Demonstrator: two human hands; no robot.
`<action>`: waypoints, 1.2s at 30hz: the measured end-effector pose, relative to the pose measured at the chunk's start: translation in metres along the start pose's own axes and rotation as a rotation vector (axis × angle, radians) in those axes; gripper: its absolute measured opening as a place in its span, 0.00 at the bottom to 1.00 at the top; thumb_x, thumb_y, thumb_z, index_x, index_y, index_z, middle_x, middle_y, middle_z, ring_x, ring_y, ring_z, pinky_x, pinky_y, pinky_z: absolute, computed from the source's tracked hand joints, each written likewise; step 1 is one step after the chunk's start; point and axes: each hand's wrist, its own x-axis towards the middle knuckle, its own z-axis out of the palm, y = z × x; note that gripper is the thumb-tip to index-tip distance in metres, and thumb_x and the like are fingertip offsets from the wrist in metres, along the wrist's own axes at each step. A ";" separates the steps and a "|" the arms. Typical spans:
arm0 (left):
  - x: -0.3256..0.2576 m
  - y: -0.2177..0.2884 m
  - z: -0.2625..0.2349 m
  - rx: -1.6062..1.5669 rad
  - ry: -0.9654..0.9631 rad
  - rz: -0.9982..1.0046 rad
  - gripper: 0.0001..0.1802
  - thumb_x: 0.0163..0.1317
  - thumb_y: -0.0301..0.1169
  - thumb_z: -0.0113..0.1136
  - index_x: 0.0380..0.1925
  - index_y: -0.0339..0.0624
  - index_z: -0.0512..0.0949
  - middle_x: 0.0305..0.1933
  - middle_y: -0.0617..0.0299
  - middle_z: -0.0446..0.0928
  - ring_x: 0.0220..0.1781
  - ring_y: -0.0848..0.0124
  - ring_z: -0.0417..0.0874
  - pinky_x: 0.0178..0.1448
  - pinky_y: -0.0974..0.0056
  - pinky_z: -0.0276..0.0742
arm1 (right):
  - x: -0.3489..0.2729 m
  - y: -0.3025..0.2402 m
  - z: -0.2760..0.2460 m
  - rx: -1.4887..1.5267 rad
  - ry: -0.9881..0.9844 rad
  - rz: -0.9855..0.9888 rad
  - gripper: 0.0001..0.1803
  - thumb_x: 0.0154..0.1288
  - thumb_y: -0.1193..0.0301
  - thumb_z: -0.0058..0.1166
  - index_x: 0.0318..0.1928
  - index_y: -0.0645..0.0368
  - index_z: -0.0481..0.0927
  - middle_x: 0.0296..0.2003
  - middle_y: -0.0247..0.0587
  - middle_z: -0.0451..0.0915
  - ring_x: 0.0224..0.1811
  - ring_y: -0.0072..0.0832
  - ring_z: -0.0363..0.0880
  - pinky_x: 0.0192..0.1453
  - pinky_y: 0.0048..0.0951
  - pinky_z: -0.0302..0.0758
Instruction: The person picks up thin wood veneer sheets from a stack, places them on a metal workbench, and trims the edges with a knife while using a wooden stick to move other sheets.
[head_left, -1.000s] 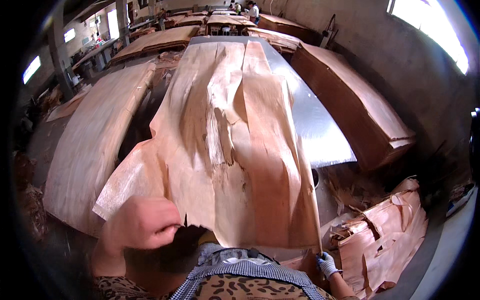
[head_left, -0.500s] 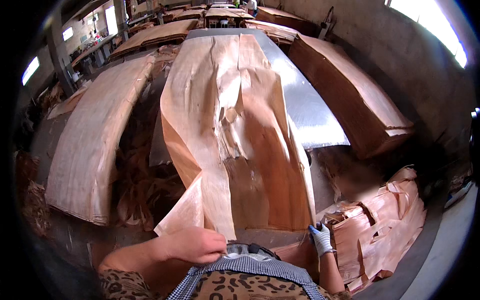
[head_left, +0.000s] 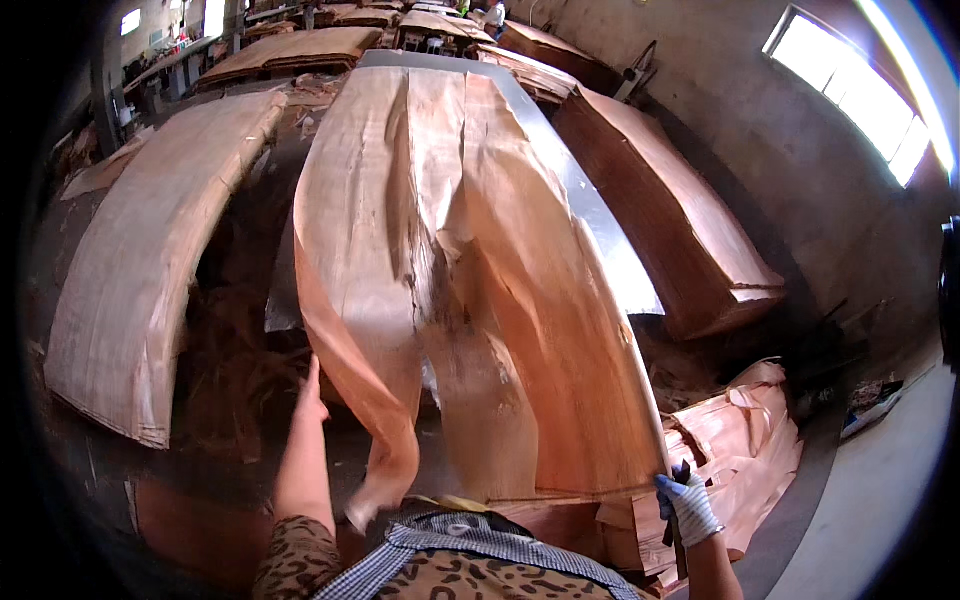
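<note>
A large thin wood veneer sheet [head_left: 350, 210], wavy and split down its middle, lies lengthwise over a shiny metal-topped table [head_left: 605, 235]. Its near left part curls and twists downward. My bare left hand [head_left: 313, 392] reaches forward beside the sheet's left edge, fingers stretched out; whether it touches the edge I cannot tell. My right hand [head_left: 690, 506], in a white glove with blue fingertips, is closed on the sheet's near right corner. A narrow dark strip-like thing [head_left: 680, 552] shows at the right hand, its kind unclear.
A long veneer stack [head_left: 150, 260] stands at the left, and a taller stack [head_left: 665, 200] by the right wall. Crumpled veneer pieces [head_left: 745, 425] are heaped near my right hand. Loose scraps [head_left: 235, 370] lie between the left stack and the table. More stacks fill the background.
My left hand has moved from in front of my body forward and left, its fingers straightening. The right hand keeps the corner, now lower and farther right, and the sheet's right part has spread flatter.
</note>
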 end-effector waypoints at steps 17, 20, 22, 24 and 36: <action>0.071 -0.100 0.175 -0.083 -0.772 -0.159 0.39 0.54 0.59 0.47 0.58 0.43 0.60 0.60 0.56 0.63 0.61 0.61 0.62 0.62 0.53 0.59 | -0.030 0.045 -0.033 -0.834 0.282 -0.439 0.06 0.52 0.72 0.55 0.27 0.59 0.73 0.12 0.37 0.69 0.12 0.23 0.67 0.16 0.27 0.64; 0.067 -0.127 0.197 -0.084 -0.786 -0.164 0.38 0.54 0.58 0.47 0.57 0.43 0.60 0.60 0.56 0.63 0.61 0.61 0.62 0.62 0.53 0.60 | -0.042 0.048 0.003 -0.827 0.313 -0.727 0.08 0.59 0.63 0.47 0.36 0.51 0.76 0.16 0.44 0.71 0.15 0.39 0.66 0.21 0.35 0.66; 0.068 -0.145 0.205 -0.086 -0.790 -0.170 0.38 0.54 0.58 0.47 0.57 0.43 0.60 0.60 0.56 0.63 0.60 0.61 0.62 0.61 0.53 0.60 | -0.036 0.077 0.025 -0.894 0.283 -0.663 0.10 0.59 0.65 0.48 0.40 0.49 0.74 0.17 0.45 0.71 0.16 0.42 0.68 0.22 0.37 0.67; 0.074 -0.162 0.205 -0.076 -0.790 -0.179 0.38 0.55 0.58 0.47 0.57 0.42 0.60 0.60 0.56 0.63 0.60 0.60 0.62 0.61 0.53 0.60 | -0.013 0.123 0.042 -1.056 0.083 -0.528 0.13 0.55 0.64 0.53 0.39 0.56 0.73 0.20 0.47 0.75 0.20 0.43 0.75 0.24 0.39 0.70; 0.006 -0.137 0.157 0.016 -0.647 -0.142 0.33 0.55 0.54 0.51 0.54 0.43 0.64 0.57 0.59 0.65 0.58 0.63 0.65 0.61 0.55 0.61 | 0.159 0.245 0.048 -0.228 0.058 -0.142 0.17 0.54 0.73 0.55 0.45 0.61 0.74 0.35 0.39 0.79 0.29 0.24 0.74 0.34 0.26 0.73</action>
